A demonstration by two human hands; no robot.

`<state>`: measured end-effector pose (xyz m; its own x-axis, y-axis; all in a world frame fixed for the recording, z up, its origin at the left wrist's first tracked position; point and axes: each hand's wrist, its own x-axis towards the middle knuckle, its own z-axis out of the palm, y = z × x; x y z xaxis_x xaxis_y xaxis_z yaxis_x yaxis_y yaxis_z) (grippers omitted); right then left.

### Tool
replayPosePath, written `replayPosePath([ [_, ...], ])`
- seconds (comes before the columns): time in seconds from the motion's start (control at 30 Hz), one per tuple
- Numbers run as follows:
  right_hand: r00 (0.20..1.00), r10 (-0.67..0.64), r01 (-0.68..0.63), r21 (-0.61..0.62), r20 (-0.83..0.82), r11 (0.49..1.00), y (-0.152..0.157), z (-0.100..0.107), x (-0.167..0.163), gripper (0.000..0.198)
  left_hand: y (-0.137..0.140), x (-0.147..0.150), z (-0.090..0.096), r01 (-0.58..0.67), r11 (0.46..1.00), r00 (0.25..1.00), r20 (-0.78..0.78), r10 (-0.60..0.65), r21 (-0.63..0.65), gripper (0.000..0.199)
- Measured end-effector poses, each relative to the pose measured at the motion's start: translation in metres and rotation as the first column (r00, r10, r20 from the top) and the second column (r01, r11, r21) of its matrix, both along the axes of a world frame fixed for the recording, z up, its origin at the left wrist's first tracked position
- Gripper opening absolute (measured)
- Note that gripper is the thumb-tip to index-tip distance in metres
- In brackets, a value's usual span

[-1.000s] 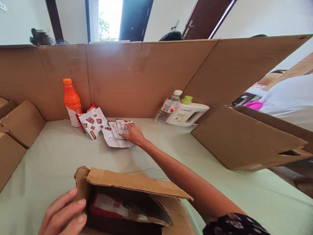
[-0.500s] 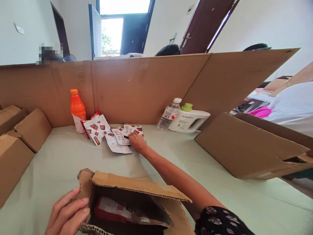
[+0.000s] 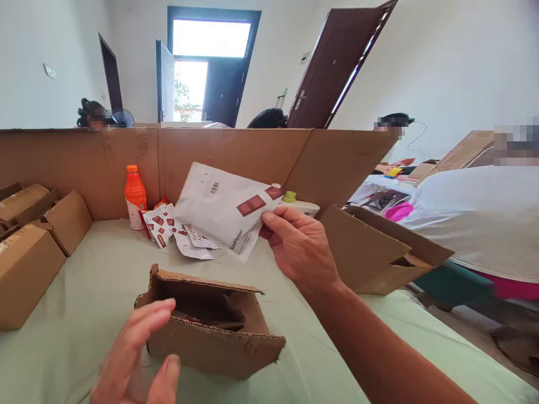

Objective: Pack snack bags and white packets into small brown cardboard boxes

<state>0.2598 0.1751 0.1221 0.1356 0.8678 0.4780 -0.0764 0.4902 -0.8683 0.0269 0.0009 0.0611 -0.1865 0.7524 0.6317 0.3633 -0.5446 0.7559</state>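
My right hand (image 3: pixel 301 241) pinches the lower right corner of a white packet (image 3: pixel 223 196) printed with brown squares, lifted above the table. Below it stands an open cardboard box (image 3: pixel 214 350), with contents mostly hidden in shadow. At that box's left front, my left hand (image 3: pixel 135 353) has its thumb and fingers apart and holds nothing. More white packets (image 3: pixel 191 244) with brown squares lie on the table behind the box. An orange bottle (image 3: pixel 135 196) stands next to them, with a bit of red packaging between.
Several cardboard boxes (image 3: pixel 31 269) sit at the left. Another open box (image 3: pixel 366 252) tilts at the right. A cardboard partition (image 3: pixel 227 148) runs along the back, with a green-capped white jug (image 3: pixel 301 207) partly hidden before it. A person in white (image 3: pixel 475 219) is at the right.
My right hand has lifted one packet off the pile and brought it nearer, up and to the right. My left hand has let go of the box's edge. The view has shifted.
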Motion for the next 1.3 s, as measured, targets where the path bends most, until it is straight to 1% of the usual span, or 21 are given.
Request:
replayPosePath([
  [0.07, 0.984, 0.148, -0.149, -0.009, -0.102, 0.989, -0.040, 0.011, -0.015, 0.016, -0.002, 0.011, 0.009, 0.177, 0.969, 0.967, 0.212, -0.139, -0.170, 0.044],
  [0.13, 0.950, 0.278, -0.286, -0.032, -0.142, 0.958, -0.068, 0.012, -0.027, 0.018, -0.002, 0.016, 0.017, 0.339, 0.915, 0.880, 0.418, -0.226, -0.221, 0.061],
  [0.17, 0.927, 0.340, -0.351, -0.046, -0.161, 0.935, -0.078, 0.009, -0.032, 0.019, -0.002, 0.016, 0.020, 0.363, 0.906, 0.838, 0.501, -0.216, -0.218, 0.063],
  [0.23, 0.880, 0.430, -0.453, -0.081, -0.202, 0.888, -0.091, 0.002, -0.038, 0.022, -0.003, 0.015, 0.023, 0.300, 0.929, 0.777, 0.621, -0.107, -0.215, 0.053],
  [0.3, 0.853, 0.469, -0.502, -0.110, -0.231, 0.858, -0.098, -0.006, -0.040, 0.024, -0.006, 0.014, 0.022, 0.232, 0.945, 0.719, 0.695, -0.006, -0.232, 0.041],
  [0.4, 0.853, 0.464, -0.498, -0.104, -0.240, 0.861, -0.107, -0.012, -0.040, 0.023, -0.013, 0.016, 0.015, 0.250, 0.919, 0.651, 0.756, 0.074, -0.305, 0.041],
  [0.47, 0.852, 0.470, -0.497, -0.077, -0.230, 0.864, -0.113, -0.013, -0.041, 0.022, -0.016, 0.020, 0.011, 0.305, 0.897, 0.630, 0.774, 0.063, -0.321, 0.045],
  [0.53, 0.839, 0.508, -0.527, -0.056, -0.192, 0.848, -0.117, -0.016, -0.041, 0.022, -0.018, 0.023, 0.009, 0.346, 0.895, 0.615, 0.789, 0.010, -0.281, 0.050],
  [0.6, 0.805, 0.586, -0.592, -0.057, -0.096, 0.804, -0.119, -0.019, -0.038, 0.023, -0.018, 0.022, 0.011, 0.350, 0.907, 0.605, 0.796, -0.028, -0.234, 0.056],
  [0.67, 0.752, 0.659, -0.656, -0.074, 0.016, 0.751, -0.117, -0.019, -0.030, 0.026, -0.017, 0.015, 0.015, 0.296, 0.931, 0.625, 0.780, -0.019, -0.215, 0.061],
  [0.73, 0.709, 0.701, -0.697, -0.076, 0.074, 0.713, -0.114, -0.011, -0.019, 0.036, -0.014, 0.004, 0.019, 0.245, 0.947, 0.695, 0.719, -0.021, -0.209, 0.060],
  [0.83, 0.693, 0.711, -0.704, -0.101, 0.123, 0.703, -0.110, 0.012, -0.005, 0.059, -0.009, -0.006, 0.024, 0.296, 0.926, 0.832, 0.540, -0.129, -0.235, 0.044],
  [0.9, 0.679, 0.704, -0.685, -0.165, 0.210, 0.710, -0.106, 0.027, -0.001, 0.050, -0.005, -0.005, 0.029, 0.336, 0.902, 0.895, 0.391, -0.215, -0.271, 0.034],
  [0.97, 0.677, 0.680, -0.646, -0.216, 0.281, 0.732, -0.103, 0.035, -0.002, 0.027, 0.000, 0.000, 0.034, 0.289, 0.919, 0.948, 0.214, -0.235, -0.269, 0.031],
  [1.03, 0.753, 0.587, -0.556, -0.189, 0.299, 0.810, -0.099, 0.034, -0.004, 0.020, 0.005, 0.002, 0.036, 0.164, 0.966, 0.986, -0.005, -0.168, -0.198, 0.037],
  [1.1, 0.884, 0.375, -0.373, -0.064, 0.280, 0.926, -0.095, 0.027, -0.004, 0.018, 0.011, 0.000, 0.034, 0.033, 0.996, 0.971, -0.234, -0.052, -0.087, 0.053],
  [1.13, 0.929, 0.253, -0.264, 0.006, 0.270, 0.965, -0.093, 0.021, -0.003, 0.016, 0.014, -0.003, 0.031, -0.019, 1.000, 0.939, -0.344, 0.010, -0.023, 0.059],
  [1.17, 0.952, 0.147, -0.171, 0.065, 0.270, 0.983, -0.091, 0.016, -0.003, 0.015, 0.017, -0.006, 0.026, -0.050, 0.998, 0.891, -0.450, 0.061, 0.037, 0.061],
  [1.2, 0.955, 0.074, -0.108, 0.106, 0.289, 0.988, -0.089, 0.009, -0.003, 0.015, 0.019, -0.009, 0.021, -0.059, 0.994, 0.831, -0.548, 0.099, 0.091, 0.055],
  [1.23, 0.943, 0.034, -0.081, 0.129, 0.331, 0.988, -0.086, 0.003, -0.003, 0.018, 0.021, -0.012, 0.016, -0.057, 0.989, 0.765, -0.631, 0.130, 0.135, 0.044],
  [1.3, 0.892, 0.022, -0.106, 0.163, 0.452, 0.981, -0.082, -0.010, -0.005, 0.026, 0.021, -0.016, 0.006, -0.046, 0.981, 0.658, -0.733, 0.171, 0.188, 0.028],
])
